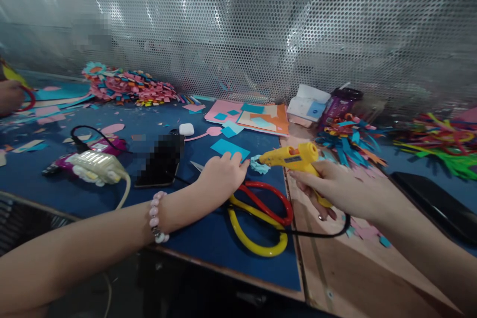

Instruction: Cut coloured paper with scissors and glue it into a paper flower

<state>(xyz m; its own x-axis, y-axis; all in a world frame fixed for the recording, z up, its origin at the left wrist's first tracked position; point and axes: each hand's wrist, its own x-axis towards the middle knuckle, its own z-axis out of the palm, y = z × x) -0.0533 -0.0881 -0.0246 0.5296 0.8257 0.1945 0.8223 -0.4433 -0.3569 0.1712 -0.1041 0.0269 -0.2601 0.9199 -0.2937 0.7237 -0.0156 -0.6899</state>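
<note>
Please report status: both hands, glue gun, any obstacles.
Right hand gripping yellow glue gun. Left hand at blue paper rectangle. Nearby, black cord crosses scissors.

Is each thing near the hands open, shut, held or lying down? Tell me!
Yellow glue gun: held in right hand, nozzle at crumpled paper.
Crumpled paper: bunched up.
Blue paper: uncrumpled, left hand at its edge.
Scissors: lying down, blades mostly hidden, so I can't tell if open.
White case: shut.
Dark phone: lying down, mostly blurred.
Black cord: slack, curving from under the right hand.
</note>
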